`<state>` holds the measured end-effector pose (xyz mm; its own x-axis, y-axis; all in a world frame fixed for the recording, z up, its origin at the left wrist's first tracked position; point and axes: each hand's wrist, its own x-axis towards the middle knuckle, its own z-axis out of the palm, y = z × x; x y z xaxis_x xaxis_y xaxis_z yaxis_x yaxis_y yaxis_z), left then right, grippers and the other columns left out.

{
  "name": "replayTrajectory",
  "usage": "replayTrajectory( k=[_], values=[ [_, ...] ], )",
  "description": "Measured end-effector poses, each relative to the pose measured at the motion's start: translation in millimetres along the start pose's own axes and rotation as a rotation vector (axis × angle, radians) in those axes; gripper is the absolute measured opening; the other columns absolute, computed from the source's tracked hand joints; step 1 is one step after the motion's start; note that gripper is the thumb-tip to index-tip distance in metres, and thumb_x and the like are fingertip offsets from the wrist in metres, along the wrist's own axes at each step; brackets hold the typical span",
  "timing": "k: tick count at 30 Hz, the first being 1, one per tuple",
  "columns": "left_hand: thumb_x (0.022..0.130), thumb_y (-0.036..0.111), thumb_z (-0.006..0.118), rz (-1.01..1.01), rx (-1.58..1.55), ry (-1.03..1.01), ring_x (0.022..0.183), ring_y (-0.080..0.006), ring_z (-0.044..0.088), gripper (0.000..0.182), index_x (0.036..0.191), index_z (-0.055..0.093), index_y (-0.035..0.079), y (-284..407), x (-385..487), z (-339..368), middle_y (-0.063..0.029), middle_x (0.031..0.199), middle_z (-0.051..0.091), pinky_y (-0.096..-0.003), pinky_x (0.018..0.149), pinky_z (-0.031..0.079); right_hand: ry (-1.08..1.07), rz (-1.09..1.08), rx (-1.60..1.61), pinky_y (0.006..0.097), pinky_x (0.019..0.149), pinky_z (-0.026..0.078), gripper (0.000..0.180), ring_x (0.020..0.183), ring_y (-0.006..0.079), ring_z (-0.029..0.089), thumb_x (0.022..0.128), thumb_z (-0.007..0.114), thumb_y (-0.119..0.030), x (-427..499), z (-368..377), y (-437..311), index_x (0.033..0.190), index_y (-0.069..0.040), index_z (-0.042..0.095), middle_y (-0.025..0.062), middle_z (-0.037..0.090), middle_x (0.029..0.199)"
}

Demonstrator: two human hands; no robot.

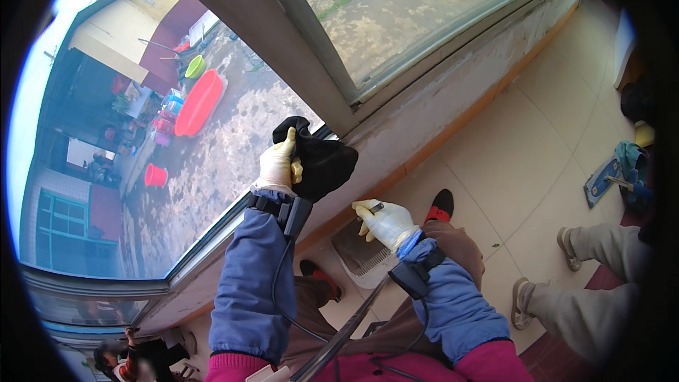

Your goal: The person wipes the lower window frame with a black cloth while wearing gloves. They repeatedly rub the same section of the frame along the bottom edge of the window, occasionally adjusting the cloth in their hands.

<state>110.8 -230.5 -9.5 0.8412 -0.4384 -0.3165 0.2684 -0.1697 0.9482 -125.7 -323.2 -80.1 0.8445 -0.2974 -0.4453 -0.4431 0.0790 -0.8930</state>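
Note:
A crumpled black cloth (324,165) is gripped in my gloved left hand (278,167), against the lower corner of the window frame (339,116). My gloved right hand (386,223) is lower and to the right, its fingers closed around a small dark object (376,208); most of that object is hidden, so its kind is unclear. Below the right hand, a dustpan (345,244) with a toothed edge rests on the floor between my feet. A long metal pole (350,329) runs from near the dustpan toward my body.
The window glass (212,170) shows a yard with a red tub (199,103) and a red bucket (156,175). Someone in beige trousers (589,302) is at right, near a blue flat mop head (602,181). Another person (124,363) is at lower left. An orange-edged ledge (456,143) follows the wall.

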Motion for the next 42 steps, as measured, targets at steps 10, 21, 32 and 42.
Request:
replayTrajectory(
  k=[10, 21, 32, 42],
  values=[
    [0.090, 0.053, 0.065, 0.089, -0.461, -0.392, 0.039, -0.0217, 0.051, 0.048, 0.076, 0.064, 0.007, -39.4, -25.3, -55.9, -0.0068, 0.049, 0.056, -0.0311, 0.038, 0.039, 0.012, 0.009, -0.087, 0.0297, 0.064, 0.052, 0.033, 0.061, 0.0164, 0.069, 0.102, 0.049, -0.036, -0.4, -3.1, -1.5, 0.115, -0.011, 0.067, 0.0045, 0.072, 0.075],
    [0.101, 0.029, 0.052, 0.179, -0.744, -0.802, 0.136, -0.0209, 0.044, 0.048, 0.143, 0.045, 0.006, -95.6, -83.6, -102.9, -0.0057, 0.145, 0.051, -0.0379, 0.117, 0.032, 0.066, 0.034, 0.076, 0.0280, 0.058, 0.053, 0.031, 0.061, 0.0166, 0.069, 0.102, 0.053, -0.031, 4.2, -4.4, 8.0, 0.116, -0.007, 0.068, 0.0091, 0.071, 0.076],
    [0.105, 0.035, 0.046, 0.113, -0.661, -0.524, 0.134, -0.0228, 0.045, 0.046, 0.144, 0.046, 0.011, -145.4, -150.0, -105.1, -0.0063, 0.145, 0.051, -0.0364, 0.118, 0.031, 0.095, 0.056, 0.227, 0.0269, 0.054, 0.052, 0.027, 0.059, 0.0158, 0.067, 0.101, 0.058, -0.028, 7.8, 3.9, 18.7, 0.113, -0.006, 0.068, 0.0077, 0.068, 0.077],
    [0.100, 0.045, 0.055, -0.334, -0.562, -0.163, 0.079, -0.0254, 0.069, 0.043, 0.096, 0.069, 0.004, -179.0, -151.9, -109.3, -0.0122, 0.088, 0.073, -0.0403, 0.072, 0.055, 0.126, 0.019, 0.236, 0.0261, 0.054, 0.051, 0.028, 0.059, 0.0143, 0.065, 0.101, 0.058, -0.027, -2.1, 12.1, 32.2, 0.116, -0.006, 0.068, 0.0073, 0.069, 0.080]
  ],
)
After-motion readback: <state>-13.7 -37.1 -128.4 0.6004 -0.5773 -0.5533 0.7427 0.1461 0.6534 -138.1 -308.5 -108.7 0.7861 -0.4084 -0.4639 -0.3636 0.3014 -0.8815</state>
